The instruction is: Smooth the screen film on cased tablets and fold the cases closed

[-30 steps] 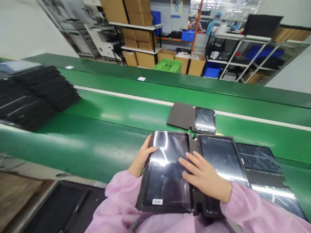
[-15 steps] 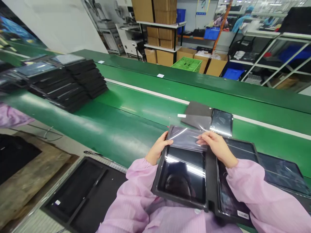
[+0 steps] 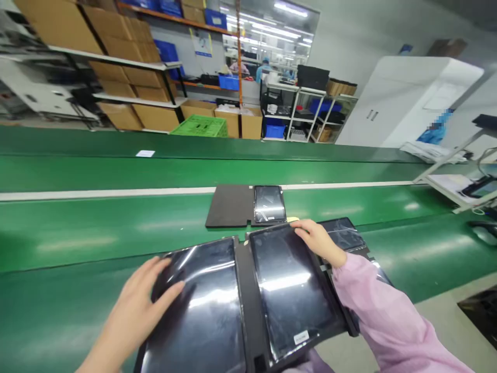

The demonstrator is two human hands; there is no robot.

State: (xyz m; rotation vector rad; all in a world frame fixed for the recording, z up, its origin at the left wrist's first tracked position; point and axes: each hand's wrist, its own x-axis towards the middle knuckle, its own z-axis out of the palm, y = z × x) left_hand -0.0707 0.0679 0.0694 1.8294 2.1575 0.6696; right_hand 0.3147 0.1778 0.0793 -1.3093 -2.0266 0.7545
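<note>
A black foam tray [image 3: 247, 290] with two recesses lies before me, partly over the conveyor's near edge. In its left recess is a glossy tablet-like screen [image 3: 209, 305], its surface rippled as if under film. The right recess holds another dark screen [image 3: 289, 280] with a small white label near the bottom. My left hand [image 3: 142, 298] is open at the upper left of the left screen, thumb spread from the fingers. My right hand [image 3: 316, 239] curls its fingers at the tray's upper right corner. Its fingertips rest by the right screen's top edge.
Beyond it on the green conveyor [image 3: 116, 223] lies another foam tray [image 3: 229, 207] holding a small screen [image 3: 269, 203]. More screens [image 3: 341, 233] in trays lie under and beside my right arm. A raised white stand [image 3: 446, 184] is at the right. Shelves with cartons [image 3: 151, 116] stand behind.
My view has swung right. The clear film both hands held is no longer raised between them. My left hand has moved off to the left screen's side, my right hand to the tray's corner.
</note>
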